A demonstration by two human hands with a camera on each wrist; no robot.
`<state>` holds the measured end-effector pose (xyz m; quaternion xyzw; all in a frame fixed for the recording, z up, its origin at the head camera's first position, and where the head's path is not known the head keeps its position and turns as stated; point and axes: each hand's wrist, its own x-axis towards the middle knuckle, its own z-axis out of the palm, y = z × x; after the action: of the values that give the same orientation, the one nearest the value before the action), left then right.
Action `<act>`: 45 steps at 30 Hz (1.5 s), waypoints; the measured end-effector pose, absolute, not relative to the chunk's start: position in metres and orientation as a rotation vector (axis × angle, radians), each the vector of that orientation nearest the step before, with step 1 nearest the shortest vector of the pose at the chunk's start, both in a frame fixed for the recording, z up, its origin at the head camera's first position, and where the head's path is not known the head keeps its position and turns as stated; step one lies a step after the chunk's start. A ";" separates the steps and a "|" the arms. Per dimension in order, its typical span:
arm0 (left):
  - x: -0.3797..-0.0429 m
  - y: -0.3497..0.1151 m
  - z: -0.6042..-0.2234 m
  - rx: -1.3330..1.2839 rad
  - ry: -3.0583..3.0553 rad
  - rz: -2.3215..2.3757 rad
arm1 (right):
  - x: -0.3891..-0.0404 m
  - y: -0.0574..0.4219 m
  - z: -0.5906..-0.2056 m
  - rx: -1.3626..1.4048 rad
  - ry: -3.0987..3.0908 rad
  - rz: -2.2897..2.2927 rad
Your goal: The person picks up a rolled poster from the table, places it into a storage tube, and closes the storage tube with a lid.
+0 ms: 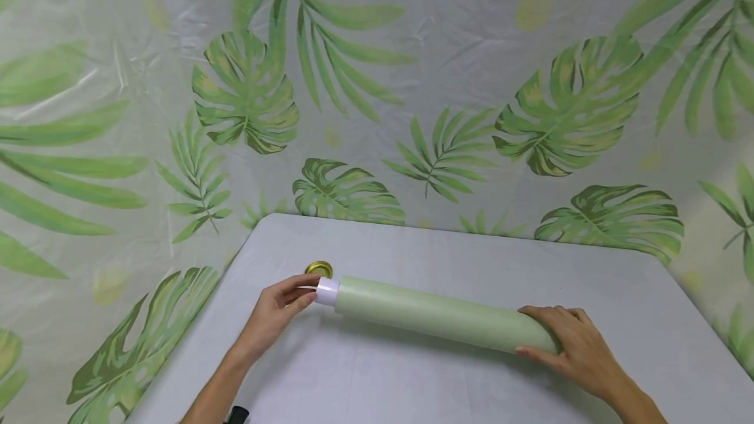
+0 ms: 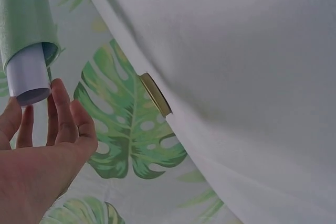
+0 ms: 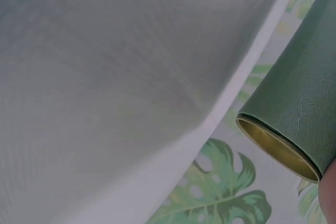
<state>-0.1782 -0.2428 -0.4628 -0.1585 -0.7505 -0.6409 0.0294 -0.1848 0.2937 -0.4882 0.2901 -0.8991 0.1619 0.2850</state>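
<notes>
Left hand [image 1: 275, 316] has thumb and fingers pinched on the end of a rolled sheet of white paper [image 1: 327, 292], which pokes out of the open left mouth of a pale green tube [image 1: 436, 313], and over on the other side the right hand [image 1: 580, 345] is clamped round that tube near its gold-rimmed end [image 3: 277, 149], thumb on the near side. It's held tilted above the white tabletop [image 1: 377, 381], hands well apart, with a round gold-coloured lid [image 1: 319, 269] lying on the surface just beyond the paper!
</notes>
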 end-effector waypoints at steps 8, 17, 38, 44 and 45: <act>-0.178 -0.235 -0.461 -0.503 -2.323 -1.976 | -0.187 0.291 -0.487 0.793 -2.386 0.432; -0.178 -0.228 -0.461 -0.548 -2.330 -1.945 | -0.186 0.288 -0.485 0.791 -2.398 0.448; -0.175 -0.223 -0.461 -0.569 -2.303 -1.923 | -0.183 0.283 -0.487 0.782 -2.401 0.466; -0.174 -0.223 -0.465 -0.575 -2.307 -1.939 | -0.180 0.280 -0.487 0.762 -2.409 0.481; -0.174 -0.224 -0.465 -0.579 -2.308 -1.939 | -0.180 0.279 -0.487 0.763 -2.406 0.479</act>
<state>-0.1742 -0.2239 -0.4653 -0.1886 -0.7513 -0.6314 0.0361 -0.1799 0.2795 -0.4875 0.2847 -0.8984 0.1789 0.2823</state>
